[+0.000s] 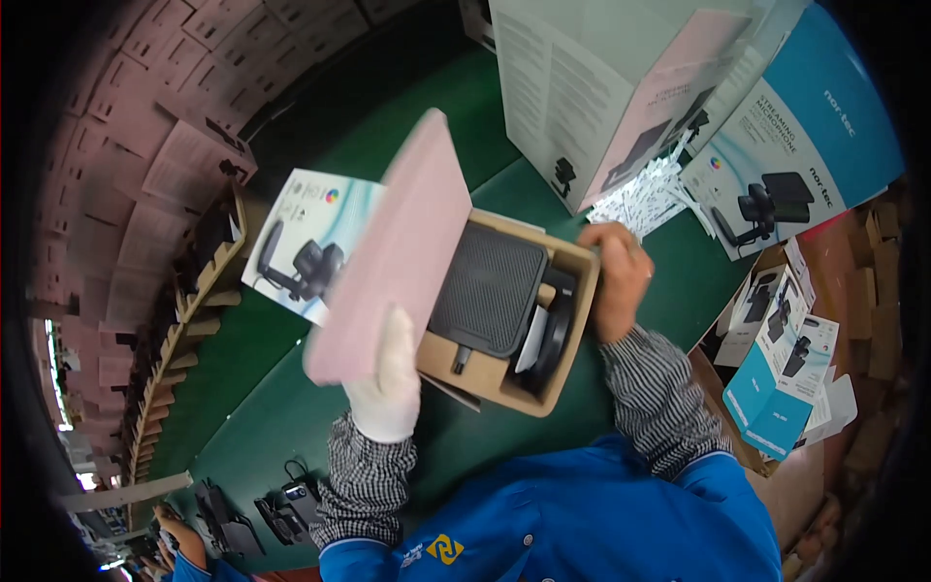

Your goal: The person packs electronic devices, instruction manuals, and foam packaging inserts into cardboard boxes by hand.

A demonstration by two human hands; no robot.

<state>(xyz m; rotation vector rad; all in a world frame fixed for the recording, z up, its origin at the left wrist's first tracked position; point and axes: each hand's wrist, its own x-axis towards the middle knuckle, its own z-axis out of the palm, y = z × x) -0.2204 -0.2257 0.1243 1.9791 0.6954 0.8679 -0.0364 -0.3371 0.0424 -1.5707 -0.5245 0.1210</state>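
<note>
A brown cardboard tray [504,390] lies on the green table in front of me, holding a dark grey ribbed panel [490,286] and a black curved part [555,335] beside a white piece. My left hand [386,383], in a white glove, grips a pale pink carton [402,242] tilted up against the tray's left side; its fingers are hidden behind the carton. Bare, with curled fingers, my right hand [618,281] holds the tray's right end. Behind the pink carton rests a printed white box [301,238] picturing a black device.
Tall printed cartons [572,107] stand at the back, with a blue-and-white one [805,136] at right. Paper slips [648,199] lie between them. An open carton of folded boxes [786,359] sits lower right. Black devices [291,504] lie lower left, near another person's arm [182,535].
</note>
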